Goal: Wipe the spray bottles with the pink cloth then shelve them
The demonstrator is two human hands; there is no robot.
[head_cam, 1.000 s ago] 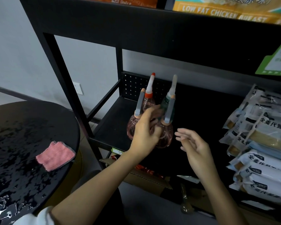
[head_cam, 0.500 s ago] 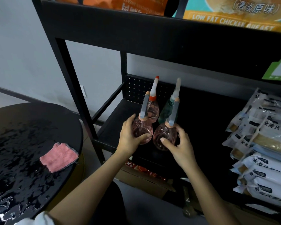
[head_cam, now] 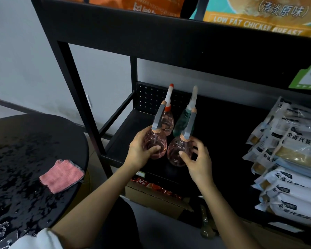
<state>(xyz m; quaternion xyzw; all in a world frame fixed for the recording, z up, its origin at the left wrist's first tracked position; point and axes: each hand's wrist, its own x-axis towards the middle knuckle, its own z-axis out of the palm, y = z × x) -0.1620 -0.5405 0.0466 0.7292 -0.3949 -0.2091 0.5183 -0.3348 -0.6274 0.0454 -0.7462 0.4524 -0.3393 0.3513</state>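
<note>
Tightly gripping left bottle [head_cam: 157,142] at frame centre with left hand [head_cam: 139,151], thumb laid across pink belly, fingers curled round behind. Clasping right bottle [head_cam: 175,157] just beside it with right hand [head_cam: 199,161], thumb tip pressed to front, fingers curved round its right side, more loosely spread. Holding both heads-up, grey spray heads on top, bellies almost touching, at front edge of black shelf [head_cam: 122,139]; unclear whether set down or held just above it. Standing behind them, near perforated back panel [head_cam: 147,97]: rear bottle [head_cam: 168,121], pink with white-and-orange head, and green bottle [head_cam: 180,121] with pale head. Lying at lower left of frame, well apart from both hands: pink cloth [head_cam: 61,175], flat near right edge of round black table [head_cam: 22,144]. Stacked at right of frame: pale packets [head_cam: 291,159]. Tucked below shelf, at lower centre: cardboard box [head_cam: 156,196]. Ranged along top of frame: bags [head_cam: 255,18] lettered LOW FAT CHICKEN BREAST, with green tag [head_cam: 309,76] at upper right. Showing at bottom left: white sleeve [head_cam: 41,238].
</note>
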